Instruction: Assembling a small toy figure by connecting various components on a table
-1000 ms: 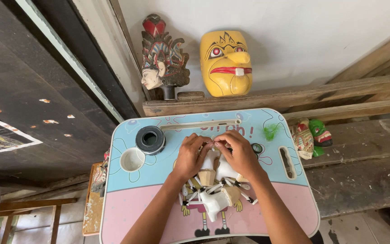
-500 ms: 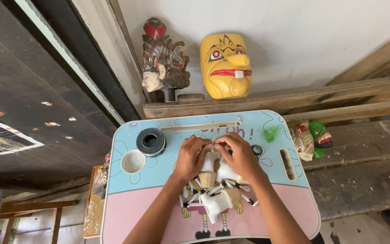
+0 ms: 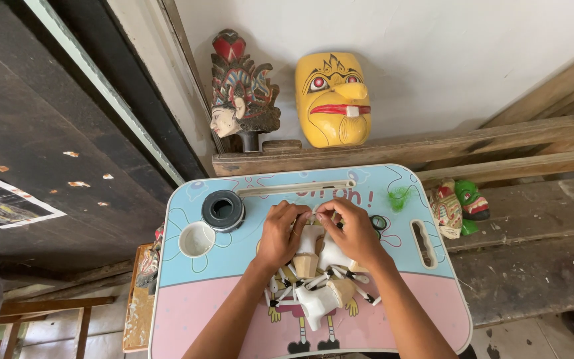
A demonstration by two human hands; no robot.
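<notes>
We find a pink-and-blue lap table bearing all the work. Beyond the grip, against the wall, stand a yellow mask and a carved painted head. Left of the grip sit a black tape roll and, just nearer, a white cup. Directly beneath the hands lies a heap of white puppet parts with thin sticks.

Both forearms enter from the near edge and converge. The left hand is arched, knuckles up, fingers curled inward. The right hand mirrors it, wrist bent slightly. Their fingertips meet over a small pale piece, which both pinch between them; it sits just above the heap, at the table's middle. Right of the grip lies a green tuft.
</notes>
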